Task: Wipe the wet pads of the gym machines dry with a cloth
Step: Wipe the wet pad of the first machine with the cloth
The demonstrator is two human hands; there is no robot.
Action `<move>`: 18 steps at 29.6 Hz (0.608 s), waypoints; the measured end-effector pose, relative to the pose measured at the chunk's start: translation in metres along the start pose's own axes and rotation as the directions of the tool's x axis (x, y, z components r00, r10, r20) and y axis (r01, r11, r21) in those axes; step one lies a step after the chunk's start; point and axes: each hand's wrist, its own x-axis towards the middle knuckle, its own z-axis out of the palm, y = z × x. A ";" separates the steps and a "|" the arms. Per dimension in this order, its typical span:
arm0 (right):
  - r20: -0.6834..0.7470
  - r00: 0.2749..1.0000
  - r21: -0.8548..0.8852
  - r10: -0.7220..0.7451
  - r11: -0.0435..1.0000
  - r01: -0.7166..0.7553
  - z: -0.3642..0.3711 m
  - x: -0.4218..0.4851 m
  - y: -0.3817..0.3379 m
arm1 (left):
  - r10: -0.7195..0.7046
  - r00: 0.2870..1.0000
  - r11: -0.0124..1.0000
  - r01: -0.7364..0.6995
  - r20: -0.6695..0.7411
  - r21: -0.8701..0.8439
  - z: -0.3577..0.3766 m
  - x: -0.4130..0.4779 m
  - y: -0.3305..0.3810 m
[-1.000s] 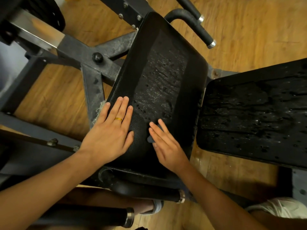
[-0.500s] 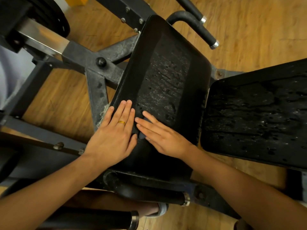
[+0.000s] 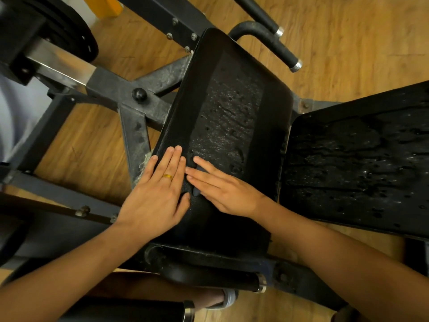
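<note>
**A:** How are the hands set?

**B:** The left hand [image 3: 157,196] is laid flat on the near left part of the long pad [image 3: 232,108]. Its fingers are straight and close together, a gold ring [image 3: 167,176] is worn on one, and nothing is gripped. It is judged to be placed there to steady the pad, which is carried on a metal frame [image 3: 130,94].

**A:** And where is the cloth found?

**B:** A small dark grey scrap, taken to be the cloth [image 3: 196,192], is seen peeping out between the two hands, under the fingers of the right hand [image 3: 227,191]. That hand is also spread flat, with its fingers pointed across toward the left hand. The cloth is thus pressed against the pad rather than pinched. No more of it can be made out.

**A:** What is left to be dried?

**B:** Beads of water are seen over the middle of the long pad, beyond the fingertips, while the strip along its left edge looks drier. Further right, a second pad [image 3: 359,159] is covered in drops and streaks and is touched by neither hand. The wiping is judged to be at an early stage.
</note>
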 end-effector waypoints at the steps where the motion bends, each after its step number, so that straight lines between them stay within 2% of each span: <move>1: -0.010 1.000 -0.001 -0.007 1.000 0.007 0.001 0.005 0.000 | -0.004 1.000 1.000 0.004 0.005 -0.003 0.000 0.000 0.000; 6: -0.013 0.998 -0.025 -0.068 0.997 0.067 0.000 0.009 0.004 | -0.006 1.000 1.000 0.006 0.022 -0.009 0.000 0.000 0.000; 13: 0.106 0.978 -0.048 -0.177 0.982 0.183 -0.003 0.022 0.017 | -0.029 0.999 0.998 0.030 0.019 -0.054 0.000 0.000 -0.001; 18: 0.064 0.992 -0.032 -0.107 0.993 0.109 0.001 0.019 0.010 | -0.028 0.999 0.999 0.029 0.034 -0.037 0.000 0.001 -0.002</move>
